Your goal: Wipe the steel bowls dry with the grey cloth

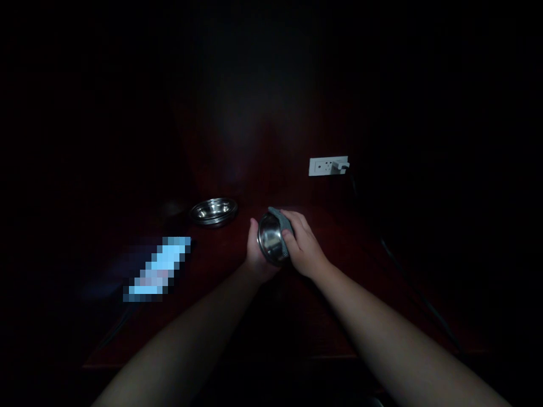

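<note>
The room is almost wholly dark; only a dark reddish wooden surface (220, 265) shows in a dim pool of light, running back to a wall of the same tone.

Near the middle of the surface, both forearms reach forward and the hands meet. The left hand (255, 255) is closed around a small round steel bowl (270, 242), gripping it from below and behind. The bowl is lifted and tipped on its side, so its shiny hollow faces back towards the camera. The right hand (304, 244) is closed on a grey cloth (280, 218), its fingers curled over the bowl's right rim and pressing the cloth against the metal. The cloth shows above and beside the rim; how far it reaches into the bowl cannot be told.

To the left of the hands and a little further back, a shallow round steel dish (213, 211) lies flat on the surface, apart from the held bowl. Nearer the camera on the left is a pale blue pixelated rectangle (158, 270), lying aslant. On the wall to the right sits a white rectangular socket strip (323, 167) with a white plug (341, 165) at its right end, and a dark cable (384, 243) trails down from it.
</note>
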{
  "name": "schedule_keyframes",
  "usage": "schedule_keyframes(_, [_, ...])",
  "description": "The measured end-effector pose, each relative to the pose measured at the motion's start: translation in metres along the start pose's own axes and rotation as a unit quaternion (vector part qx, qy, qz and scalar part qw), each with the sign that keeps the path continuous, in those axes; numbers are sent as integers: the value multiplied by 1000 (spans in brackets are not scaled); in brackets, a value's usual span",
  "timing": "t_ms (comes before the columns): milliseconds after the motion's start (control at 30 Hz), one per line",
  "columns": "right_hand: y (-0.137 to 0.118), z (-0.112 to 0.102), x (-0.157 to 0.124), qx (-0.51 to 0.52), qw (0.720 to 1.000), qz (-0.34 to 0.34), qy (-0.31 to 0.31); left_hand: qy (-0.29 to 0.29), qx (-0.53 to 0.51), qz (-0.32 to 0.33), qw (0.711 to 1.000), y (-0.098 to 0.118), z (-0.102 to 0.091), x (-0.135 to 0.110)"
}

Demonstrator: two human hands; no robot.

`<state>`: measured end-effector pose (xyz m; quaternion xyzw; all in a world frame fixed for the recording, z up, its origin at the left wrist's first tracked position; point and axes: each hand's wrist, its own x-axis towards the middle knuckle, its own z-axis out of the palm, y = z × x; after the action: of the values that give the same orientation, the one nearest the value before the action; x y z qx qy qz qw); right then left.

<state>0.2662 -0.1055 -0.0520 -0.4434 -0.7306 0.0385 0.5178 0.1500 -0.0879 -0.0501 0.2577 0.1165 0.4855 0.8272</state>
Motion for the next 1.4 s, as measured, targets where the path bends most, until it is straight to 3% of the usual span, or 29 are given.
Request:
schedule_keyframes(200, [-4, -6, 0, -43, 998, -35, -40, -3, -3, -63, 998, 2, -5, -1])
schedule_keyframes(333, [-3, -7, 0, -70, 992, -57, -86, 1, -13, -72, 997, 3, -6, 0])
schedule_keyframes(600, [-3, -7, 2, -64, 989, -70, -113, -20, -12, -47, 999, 5, -9, 4])
schedule_keyframes(800, [-3, -6, 2, -67, 989, -58, -121, 23, 15, -8, 1000, 4, -7, 7])
schedule_keyframes(1000, [0, -3, 4, -10, 999, 15, -39, 34, 71, 16, 997, -1, -2, 7])
schedule_keyframes(1167, [7, 2, 6, 27, 997, 71, 29, 31, 111, -6, 993, -5, -2, 3])
schedule_keyframes(1300, [13, 5, 6, 19, 994, 101, 43, 46, 159, 77, 983, -3, -3, 5])
schedule_keyframes(1400, [16, 5, 6, 13, 994, 94, 54, 3, 211, 110, 971, 0, -4, 7])
